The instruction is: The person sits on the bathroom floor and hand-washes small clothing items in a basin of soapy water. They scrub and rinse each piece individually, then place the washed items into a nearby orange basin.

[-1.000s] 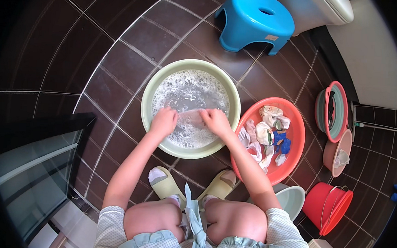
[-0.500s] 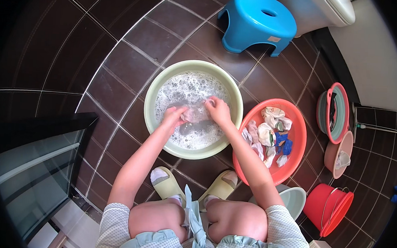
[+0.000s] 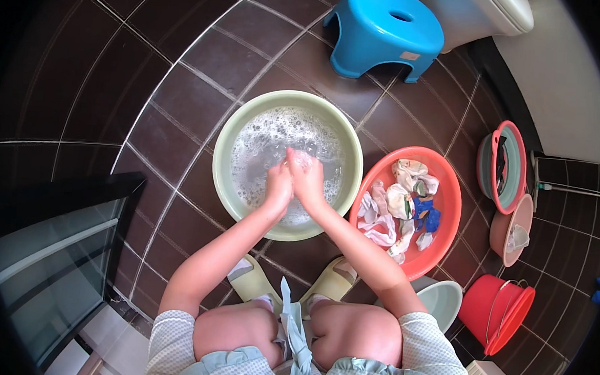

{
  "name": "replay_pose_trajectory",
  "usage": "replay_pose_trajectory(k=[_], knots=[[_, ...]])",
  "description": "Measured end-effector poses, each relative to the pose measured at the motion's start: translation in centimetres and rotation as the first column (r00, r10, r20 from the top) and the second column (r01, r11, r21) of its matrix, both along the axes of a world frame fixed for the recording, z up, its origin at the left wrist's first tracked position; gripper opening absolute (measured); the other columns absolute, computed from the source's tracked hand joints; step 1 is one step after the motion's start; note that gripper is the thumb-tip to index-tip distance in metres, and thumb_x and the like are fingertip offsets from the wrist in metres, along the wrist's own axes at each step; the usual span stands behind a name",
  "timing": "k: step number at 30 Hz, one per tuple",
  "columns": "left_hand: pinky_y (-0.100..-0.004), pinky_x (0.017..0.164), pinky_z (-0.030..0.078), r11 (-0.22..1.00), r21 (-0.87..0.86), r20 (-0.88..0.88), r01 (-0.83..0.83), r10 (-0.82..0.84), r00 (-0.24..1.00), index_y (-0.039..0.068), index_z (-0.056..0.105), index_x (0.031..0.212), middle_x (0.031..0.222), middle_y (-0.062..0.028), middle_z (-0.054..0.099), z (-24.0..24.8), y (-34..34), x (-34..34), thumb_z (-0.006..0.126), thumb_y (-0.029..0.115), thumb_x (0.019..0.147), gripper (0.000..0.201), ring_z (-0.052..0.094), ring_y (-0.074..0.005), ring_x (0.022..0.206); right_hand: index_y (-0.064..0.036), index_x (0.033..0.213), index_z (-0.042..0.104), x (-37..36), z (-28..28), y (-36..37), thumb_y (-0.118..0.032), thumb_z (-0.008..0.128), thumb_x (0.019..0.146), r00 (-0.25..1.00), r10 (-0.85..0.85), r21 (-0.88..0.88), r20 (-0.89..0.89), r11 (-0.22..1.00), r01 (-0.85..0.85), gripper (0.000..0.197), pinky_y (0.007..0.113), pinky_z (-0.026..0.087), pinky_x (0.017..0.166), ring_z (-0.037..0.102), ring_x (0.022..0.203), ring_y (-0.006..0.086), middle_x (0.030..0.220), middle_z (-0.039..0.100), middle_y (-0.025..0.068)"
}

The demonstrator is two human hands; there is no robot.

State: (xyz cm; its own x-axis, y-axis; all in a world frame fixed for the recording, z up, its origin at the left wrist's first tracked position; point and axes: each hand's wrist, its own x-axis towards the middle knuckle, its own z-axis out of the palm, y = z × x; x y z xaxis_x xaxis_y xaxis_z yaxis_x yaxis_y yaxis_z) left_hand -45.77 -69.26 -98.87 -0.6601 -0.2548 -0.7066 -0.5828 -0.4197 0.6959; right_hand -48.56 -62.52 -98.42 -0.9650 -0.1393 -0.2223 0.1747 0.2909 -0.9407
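A pale green basin (image 3: 220,176) holds soapy water (image 3: 258,144) with white foam and bubbles. Over its middle, my left hand (image 3: 280,185) and my right hand (image 3: 308,180) are pressed together, fingers closed. Between them is a small wet pale cloth (image 3: 301,162), mostly hidden by the fingers; its exact kind does not show. To the right of the green basin, close against its rim, stands a coral basin (image 3: 453,216) with several crumpled cloth pieces: white patterned ones (image 3: 400,201), pale pink ones (image 3: 379,229) and a blue one (image 3: 427,214).
A blue plastic stool (image 3: 389,39) stands at the far side near a white toilet (image 3: 482,17). Along the right are a collapsible basin (image 3: 515,168), a pink basin (image 3: 501,232), a red bucket (image 3: 487,313) and a pale grey-green basin (image 3: 446,304). My slippered feet (image 3: 257,284) flank the near rim.
My hands were apart with the thin wet cloth stretched between them. They have come together and bunched it up. The foam around them has thinned and shifted.
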Motion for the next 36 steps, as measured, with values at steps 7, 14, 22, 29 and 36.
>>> replay_pose_trajectory(k=[7, 14, 22, 29, 36], knots=[[-0.023, 0.043, 0.035, 0.98, 0.113, 0.048, 0.161, -0.167, 0.985, 0.009, 0.049, 0.073, 0.063, 0.0015, 0.049, -1.0, -1.7, 1.1, 0.041, 0.032, 0.091, 0.03, 0.047, -0.0076, 0.054, -0.0001, 0.071, 0.062, 0.1, -1.4, 0.1, -0.033, 0.046, 0.088, 0.992, 0.102, 0.135, 0.07, 0.985, -0.11, 0.04, 0.034, 0.042, 0.049, 0.056, 0.049, 0.0195, 0.051, 0.055, 0.0124], [-0.0228, 0.032, 0.024, 0.989, 0.148, 0.047, 0.007, -0.014, 0.999, 0.008, 0.048, 0.07, 0.054, 0.0009, 0.045, -3.1, -2.6, 1.3, 0.038, 0.029, 0.09, 0.032, 0.039, -0.0061, 0.042, -0.0039, 0.063, 0.057, 2.2, -1.1, -0.9, -0.035, 0.044, 0.087, 0.975, 0.2, 0.246, -0.101, 0.954, -0.171, 0.041, 0.044, 0.045, 0.054, 0.055, 0.056, 0.0386, 0.055, 0.054, 0.0195], [-0.0175, 0.037, 0.032, 0.978, -0.032, 0.11, 0.204, -0.199, 0.974, 0.007, 0.057, 0.081, 0.06, 0.0011, 0.052, -1.6, -3.8, 2.4, 0.058, 0.031, 0.08, 0.024, 0.044, -0.0037, 0.046, -0.007, 0.077, 0.06, -1.8, -2.2, 2.2, -0.038, 0.055, 0.079, 0.947, 0.322, 0.279, -0.006, 0.91, -0.308, 0.031, 0.041, 0.047, 0.064, 0.061, 0.069, 0.0337, 0.068, 0.061, 0.0163], [-0.0334, 0.061, 0.045, 0.728, -0.636, -0.053, 0.257, -0.373, 0.926, -0.003, 0.057, 0.083, 0.07, -0.0132, 0.061, -8.9, -8.7, 2.3, 0.064, 0.013, 0.072, 0.021, 0.059, -0.0235, 0.066, -0.0044, 0.082, 0.062, -3.5, -5.6, 5.6, -0.025, 0.067, 0.07, 0.942, 0.334, 0.251, 0.023, 0.91, -0.329, 0.024, 0.031, 0.046, 0.057, 0.061, 0.061, 0.0183, 0.066, 0.062, 0.0103], [-0.0383, 0.073, 0.045, 0.399, -0.837, 0.133, 0.375, -0.516, 0.846, -0.004, 0.05, 0.102, 0.087, -0.0208, 0.059, -8.3, -7.9, 1.7, 0.05, -0.002, 0.07, 0.032, 0.058, -0.0341, 0.084, -0.0029, 0.073, 0.065, -2.8, -5.1, 5.4, -0.031, 0.068, 0.067, 0.911, 0.39, 0.683, 0.136, 0.629, -0.372, 0.029, 0.038, 0.048, 0.067, 0.061, 0.07, 0.0329, 0.071, 0.062, 0.0167]])
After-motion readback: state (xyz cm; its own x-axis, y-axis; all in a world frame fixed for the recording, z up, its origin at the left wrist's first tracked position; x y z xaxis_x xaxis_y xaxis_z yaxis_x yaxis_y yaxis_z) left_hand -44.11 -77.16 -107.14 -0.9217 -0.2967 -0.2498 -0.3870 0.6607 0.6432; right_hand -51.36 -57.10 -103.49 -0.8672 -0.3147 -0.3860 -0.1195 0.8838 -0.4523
